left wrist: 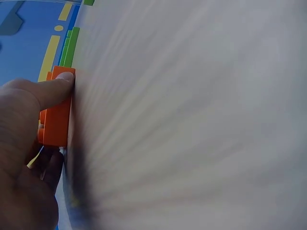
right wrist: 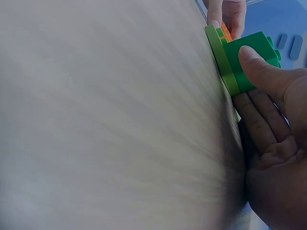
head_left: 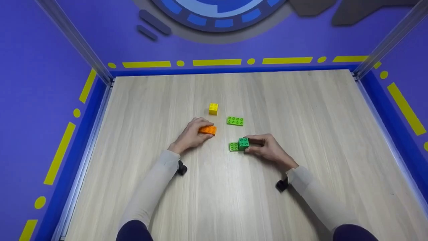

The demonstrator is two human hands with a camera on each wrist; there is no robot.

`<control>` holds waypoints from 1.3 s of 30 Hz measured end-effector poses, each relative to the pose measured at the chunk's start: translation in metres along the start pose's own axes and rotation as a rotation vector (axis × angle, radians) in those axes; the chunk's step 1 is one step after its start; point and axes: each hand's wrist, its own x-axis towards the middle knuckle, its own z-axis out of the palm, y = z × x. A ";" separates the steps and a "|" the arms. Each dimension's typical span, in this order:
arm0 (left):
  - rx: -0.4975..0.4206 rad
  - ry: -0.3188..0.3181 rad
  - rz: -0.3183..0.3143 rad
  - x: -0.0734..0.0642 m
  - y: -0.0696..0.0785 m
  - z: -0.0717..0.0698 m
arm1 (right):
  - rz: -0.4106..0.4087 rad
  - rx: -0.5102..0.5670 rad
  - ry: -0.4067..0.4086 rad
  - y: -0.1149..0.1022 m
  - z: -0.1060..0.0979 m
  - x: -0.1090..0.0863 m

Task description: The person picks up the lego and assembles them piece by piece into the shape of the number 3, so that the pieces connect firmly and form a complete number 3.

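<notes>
My left hand (head_left: 193,134) grips an orange toy building brick (head_left: 210,130) between thumb and fingers, low over the table. In the left wrist view the thumb lies along the side of the orange brick (left wrist: 58,112). My right hand (head_left: 267,147) pinches a dark green square brick (head_left: 243,143), which sits on the right end of a flat light green brick (head_left: 233,146). In the right wrist view the thumb presses the side of the dark green brick (right wrist: 249,52), and the light green brick (right wrist: 221,60) lies flush beneath it.
A yellow square brick (head_left: 213,109) stands on the table beyond my left hand. Another flat light green brick (head_left: 235,121) lies between the hands, farther back. Blue walls (head_left: 214,50) with yellow marks enclose the wooden table (head_left: 227,201) at the back and sides.
</notes>
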 end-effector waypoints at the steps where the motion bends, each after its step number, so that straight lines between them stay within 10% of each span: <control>1: -0.006 0.003 0.001 0.000 0.000 0.000 | -0.001 -0.003 0.000 0.000 0.000 0.000; 39: -0.017 0.002 -0.012 -0.002 0.019 -0.003 | -0.031 -0.015 0.011 0.002 0.001 -0.001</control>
